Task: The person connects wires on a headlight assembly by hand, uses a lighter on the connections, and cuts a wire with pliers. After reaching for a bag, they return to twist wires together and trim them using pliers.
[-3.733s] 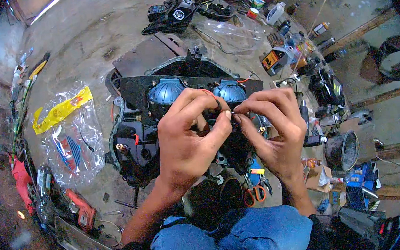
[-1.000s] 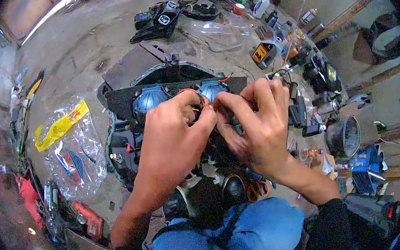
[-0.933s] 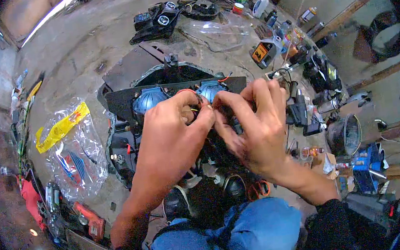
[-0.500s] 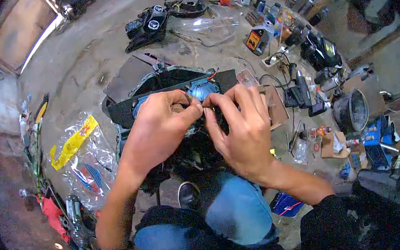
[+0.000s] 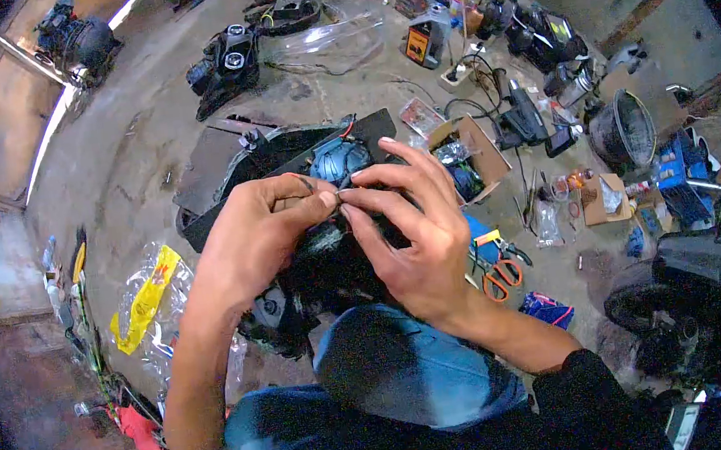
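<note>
My left hand (image 5: 261,235) is closed, thumb and index finger pinched at a small thin dark piece, perhaps a wire end, too small to make out. The fingertips of my right hand (image 5: 414,228) meet it there, thumb and index finger pinching, the other fingers raised. Just beyond the fingertips is a shiny blue rounded part (image 5: 340,158) with a short red wire on top, set in a black housing (image 5: 236,169) with a flat dark board. My hands hide much of the housing's near side.
An open cardboard box (image 5: 486,152) lies right of the housing. Orange-handled scissors (image 5: 503,280) and a blue-handled tool are near my right forearm. A yellow-marked plastic bag (image 5: 148,309) lies left. Bottles, a black drill-like tool (image 5: 523,116) and a metal bucket (image 5: 623,129) stand right.
The view has shifted, bringing the box and scissors into sight. Both hands stay together at the fingertips; my right hand's outer fingers have lifted and spread.
</note>
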